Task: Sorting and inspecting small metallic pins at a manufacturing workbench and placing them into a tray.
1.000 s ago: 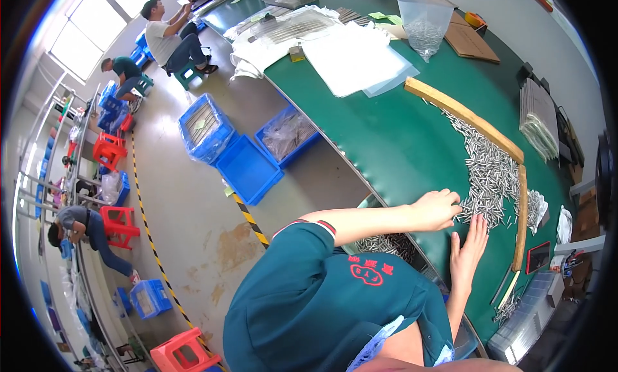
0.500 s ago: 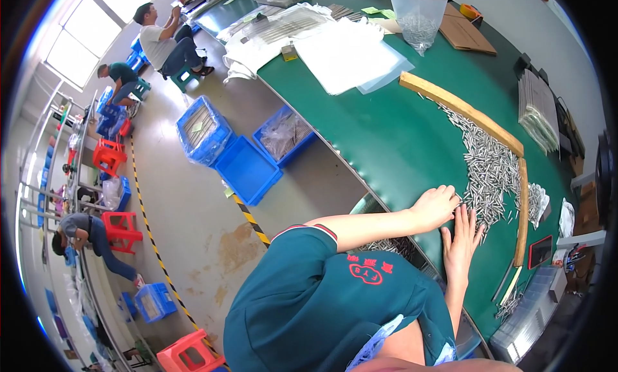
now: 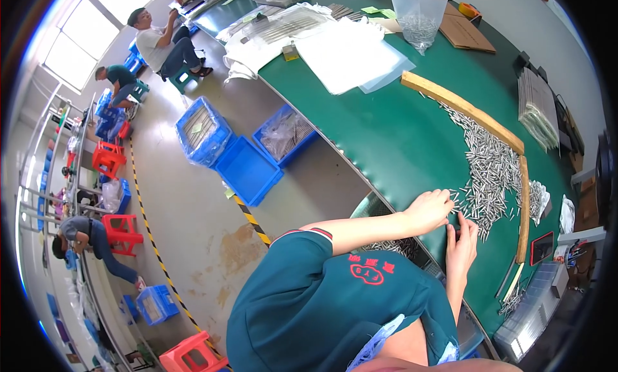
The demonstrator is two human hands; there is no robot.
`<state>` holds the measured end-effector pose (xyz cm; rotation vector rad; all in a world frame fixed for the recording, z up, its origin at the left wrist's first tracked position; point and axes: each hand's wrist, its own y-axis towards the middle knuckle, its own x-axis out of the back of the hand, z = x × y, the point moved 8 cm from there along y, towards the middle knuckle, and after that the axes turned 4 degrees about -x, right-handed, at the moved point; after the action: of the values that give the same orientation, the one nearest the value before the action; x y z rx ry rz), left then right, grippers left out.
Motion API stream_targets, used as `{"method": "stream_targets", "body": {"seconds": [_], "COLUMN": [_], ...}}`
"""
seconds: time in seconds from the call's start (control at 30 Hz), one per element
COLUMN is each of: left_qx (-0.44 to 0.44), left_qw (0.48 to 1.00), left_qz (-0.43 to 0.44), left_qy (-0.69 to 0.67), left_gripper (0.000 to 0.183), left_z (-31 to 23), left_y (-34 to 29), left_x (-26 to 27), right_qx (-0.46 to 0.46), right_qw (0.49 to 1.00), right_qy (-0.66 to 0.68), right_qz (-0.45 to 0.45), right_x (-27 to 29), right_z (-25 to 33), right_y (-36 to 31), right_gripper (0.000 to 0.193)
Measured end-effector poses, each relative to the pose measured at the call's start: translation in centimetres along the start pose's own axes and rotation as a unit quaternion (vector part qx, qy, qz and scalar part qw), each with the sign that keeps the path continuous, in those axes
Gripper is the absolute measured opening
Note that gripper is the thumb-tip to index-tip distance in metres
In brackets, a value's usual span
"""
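Many small silver metal pins (image 3: 492,182) lie in a loose heap on the green table. My left hand (image 3: 430,211) is at the heap's near left edge, its fingers bent and drawn together; a few pins show by the fingertips, but what is under them is hidden. Close to its right is my right hand (image 3: 461,246), its fingers loosely bent and apart, the forefinger pointing toward the pins. Nothing shows in the right hand.
Two wooden strips (image 3: 463,108) (image 3: 523,211) border the heap. A bag of pins (image 3: 418,21) stands at the far side, near white sheets (image 3: 341,59). Beside the table are blue crates (image 3: 249,172). A phone-like device (image 3: 542,248) lies at right. Other people sit or bend farther off.
My right hand has drawn back a little from the heap, and its outstretched fingers have bent. My left hand has shifted slightly left and down, with pins now showing by its fingertips.
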<state>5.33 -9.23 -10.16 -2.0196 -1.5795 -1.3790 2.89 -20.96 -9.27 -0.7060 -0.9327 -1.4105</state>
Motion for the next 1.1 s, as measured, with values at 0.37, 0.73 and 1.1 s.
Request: {"method": "stream_targets", "body": {"seconds": [0.37, 0.73, 1.1], "left_qx": [-0.024, -0.062, -0.032], "left_qw": [0.999, 0.997, 0.999], "left_qz": [0.027, 0.007, 0.003], "left_qy": [-0.028, -0.046, 0.003], "left_gripper": [0.014, 0.017, 0.014], "left_z": [0.0, -0.5, -0.8], "left_y": [-0.7, -1.5, -2.0], "left_x": [-0.5, 0.5, 0.9], "right_qx": [0.014, 0.039, 0.043], "right_qw": [0.998, 0.996, 0.995], "right_qy": [0.049, 0.075, 0.087], "right_qz": [-0.022, -0.032, -0.013], "right_x": [0.5, 0.6, 0.3], "right_z": [1.1, 1.6, 1.6], "right_y": [-0.1, -0.4, -0.6], "right_gripper": [0.02, 0.013, 0.011]}}
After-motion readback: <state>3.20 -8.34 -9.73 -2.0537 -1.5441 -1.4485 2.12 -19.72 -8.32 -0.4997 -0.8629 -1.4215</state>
